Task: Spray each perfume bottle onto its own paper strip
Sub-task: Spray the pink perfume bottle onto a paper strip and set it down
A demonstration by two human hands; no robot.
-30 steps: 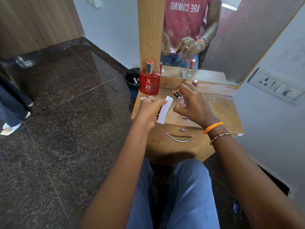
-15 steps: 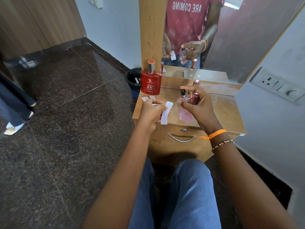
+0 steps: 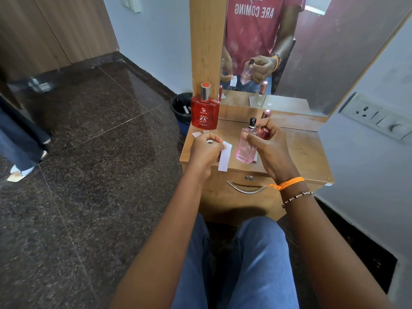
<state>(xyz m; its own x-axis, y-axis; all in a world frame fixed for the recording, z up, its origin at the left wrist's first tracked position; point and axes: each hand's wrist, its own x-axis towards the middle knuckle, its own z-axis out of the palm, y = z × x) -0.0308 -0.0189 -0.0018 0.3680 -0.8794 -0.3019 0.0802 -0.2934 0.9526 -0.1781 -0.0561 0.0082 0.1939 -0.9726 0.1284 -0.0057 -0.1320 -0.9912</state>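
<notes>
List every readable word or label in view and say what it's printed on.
"RED ZX": red perfume bottle; the smaller print around it is too small to read.
"ARE COMING", mirrored: red T-shirt in the mirror; the line above is cut off.
Pink perfume bottle: no readable text.

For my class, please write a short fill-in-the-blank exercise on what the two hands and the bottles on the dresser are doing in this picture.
1. The right hand holds the ____ perfume bottle.
2. The left hand pinches a white paper ____.
3. The red perfume bottle stands on the dresser with its cap ____.
4. The held bottle's black spray nozzle is ____.

Missing words: pink; strip; on; uncovered
</notes>
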